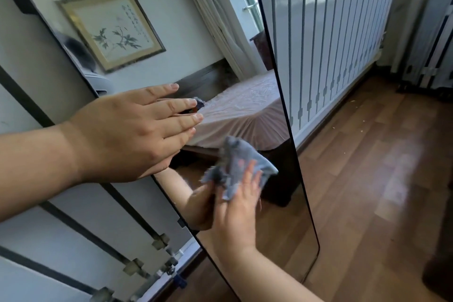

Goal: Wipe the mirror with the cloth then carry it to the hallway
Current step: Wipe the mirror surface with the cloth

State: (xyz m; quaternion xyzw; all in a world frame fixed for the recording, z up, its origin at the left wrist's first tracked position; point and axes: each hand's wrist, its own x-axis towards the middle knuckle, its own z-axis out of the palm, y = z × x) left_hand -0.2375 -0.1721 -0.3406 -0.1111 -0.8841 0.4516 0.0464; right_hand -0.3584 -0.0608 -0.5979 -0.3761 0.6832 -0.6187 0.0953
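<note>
While the crumpled grey-blue cloth is pressed to the glass, it is kept under the straightened fingers of the right hand, so this grip is flat and apart, with part of the fabric bunched above the fingertips. Whether any of it is pinched by the thumb cannot be told, since the thumb is hidden. The left hand is laid against the tall black-framed mirror higher up and towards its left edge, fingers extended and close together, nothing being clamped in it. Both hands are doubled in the glass. The mirror is stood on the brown wooden plank floor and is seen tilted in the view, its lower corner resting near the bottom of the frame. A bed with a pale pink cover, a framed picture of a leafy plant and light curtains beside a window are shown in the reflection. To the right of the mirror a white slatted panel is seen along the wall; to the left, white panels crossed by dark strips are seen.
</note>
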